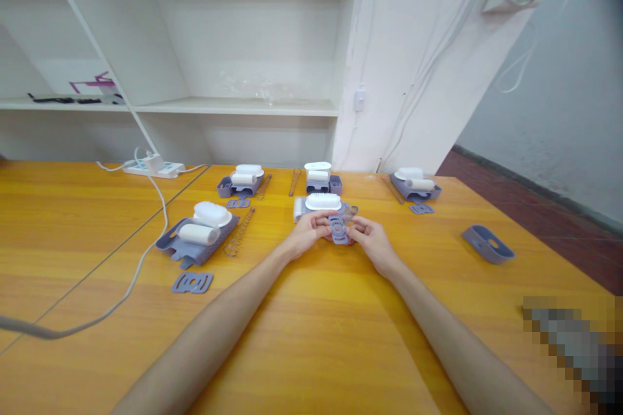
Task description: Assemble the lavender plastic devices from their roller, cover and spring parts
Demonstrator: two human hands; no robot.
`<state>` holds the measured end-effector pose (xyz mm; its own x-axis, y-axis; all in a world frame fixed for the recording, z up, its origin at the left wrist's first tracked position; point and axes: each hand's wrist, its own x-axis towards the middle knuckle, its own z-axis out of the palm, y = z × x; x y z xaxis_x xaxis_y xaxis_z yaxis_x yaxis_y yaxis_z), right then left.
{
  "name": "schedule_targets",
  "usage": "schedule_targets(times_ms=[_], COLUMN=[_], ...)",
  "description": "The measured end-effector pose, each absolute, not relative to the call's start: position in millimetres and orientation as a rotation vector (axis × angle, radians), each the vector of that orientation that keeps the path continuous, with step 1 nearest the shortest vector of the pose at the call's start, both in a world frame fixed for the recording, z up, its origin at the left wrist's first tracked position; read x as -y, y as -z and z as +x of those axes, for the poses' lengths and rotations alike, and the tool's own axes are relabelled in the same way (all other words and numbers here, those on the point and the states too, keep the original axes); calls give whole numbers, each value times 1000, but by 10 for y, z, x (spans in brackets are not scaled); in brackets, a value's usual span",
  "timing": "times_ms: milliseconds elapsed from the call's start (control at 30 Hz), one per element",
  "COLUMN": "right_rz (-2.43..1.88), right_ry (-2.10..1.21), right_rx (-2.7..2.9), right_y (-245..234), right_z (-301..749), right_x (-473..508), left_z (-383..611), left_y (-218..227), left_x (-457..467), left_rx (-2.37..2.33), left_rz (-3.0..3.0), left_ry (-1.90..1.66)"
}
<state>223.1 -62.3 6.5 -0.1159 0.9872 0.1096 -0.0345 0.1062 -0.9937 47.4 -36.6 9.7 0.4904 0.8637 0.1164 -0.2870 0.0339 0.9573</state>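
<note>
Both my hands meet at the middle of the orange table [311,337]. My left hand [307,231] and my right hand [372,241] both pinch a flat grey-purple plastic piece [339,229] with oval rings, held just above the table. Right behind it stands a grey tray [348,210] carrying a white brush-like part [323,201] and a white roller [298,209].
More grey trays with white parts stand at the left [170,245], back left [224,188], back middle [335,184] and back right [415,193]. A loose flat piece [192,283] and metal springs [239,233] lie nearby. An empty grey tray [487,244] sits right. A power strip [153,167] and cable [141,259] are left.
</note>
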Motion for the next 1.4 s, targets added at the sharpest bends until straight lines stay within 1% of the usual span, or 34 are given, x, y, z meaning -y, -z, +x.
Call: schedule_targets(times_ms=[267,467,767,1400], right_rz=[-970,-1102,-1077,-1091], right_ry=[-1114,-951,-1043,-973], right_rx=[1373,1343,1233,1178], right_y=[-148,-78,-86,-69], right_z=[2173,2136,2151,2159], right_x=[720,683,688,688], left_z=[508,525,596,630], left_y=[-86,-96,-94,-117], left_x=[371,407,512,575], left_rx=[-676,-678,-823,-913], left_rz=[1269,1328,1572,1798], left_ry=[-1031,-1037,-1069,-1201])
